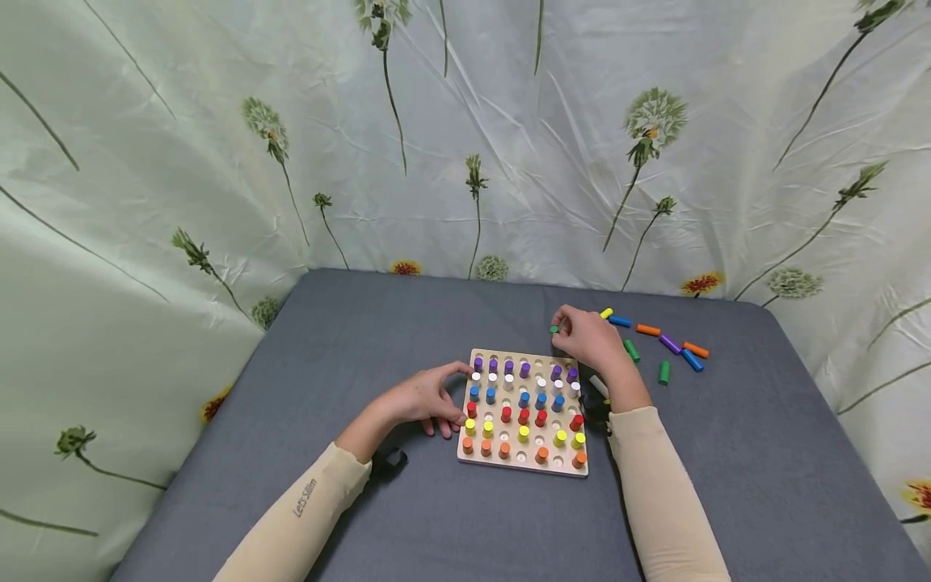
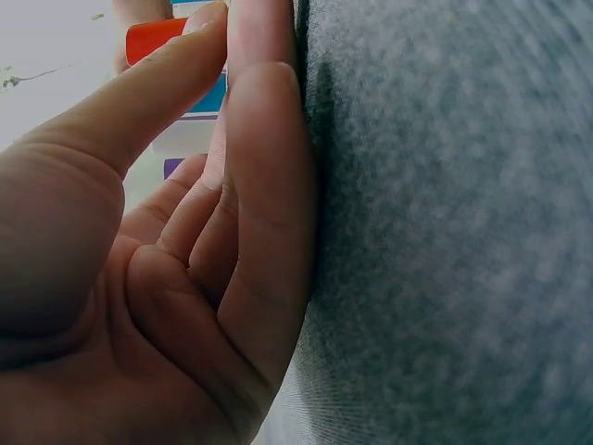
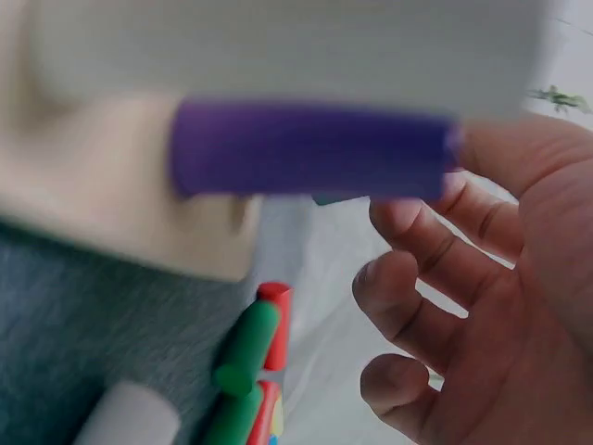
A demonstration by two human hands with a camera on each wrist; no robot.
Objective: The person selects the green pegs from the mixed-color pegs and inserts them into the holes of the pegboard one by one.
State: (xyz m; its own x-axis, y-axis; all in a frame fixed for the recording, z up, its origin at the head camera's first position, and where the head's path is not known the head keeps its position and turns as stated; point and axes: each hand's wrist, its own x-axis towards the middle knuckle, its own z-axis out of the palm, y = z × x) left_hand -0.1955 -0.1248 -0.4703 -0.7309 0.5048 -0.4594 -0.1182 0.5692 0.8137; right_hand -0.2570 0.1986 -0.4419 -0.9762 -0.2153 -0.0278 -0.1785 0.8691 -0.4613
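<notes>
A wooden pegboard (image 1: 522, 466) bears rows of purple, white, blue, red, yellow and orange pegs, with some holes bare between them. Beyond its far right corner, my right hand (image 1: 592, 343) pinches a green peg (image 1: 554, 329) between thumb and fingertip. In the right wrist view that green peg (image 3: 338, 197) is mostly hidden behind a standing purple peg (image 3: 310, 148). My left hand (image 1: 418, 396) lies along the board's left edge, fingertips right at it. The left wrist view shows the thumb (image 2: 139, 102) close to an orange-red peg (image 2: 153, 40), the other fingers low against the cloth.
Loose blue, orange, purple and green pegs (image 1: 664, 373) lie scattered right of my right hand. A yellow peg (image 1: 607, 313) lies just behind it, and a white peg (image 1: 599, 386) beside the board. Grey cloth (image 1: 364, 323) covers the table; a floral curtain (image 1: 436, 162) hangs behind.
</notes>
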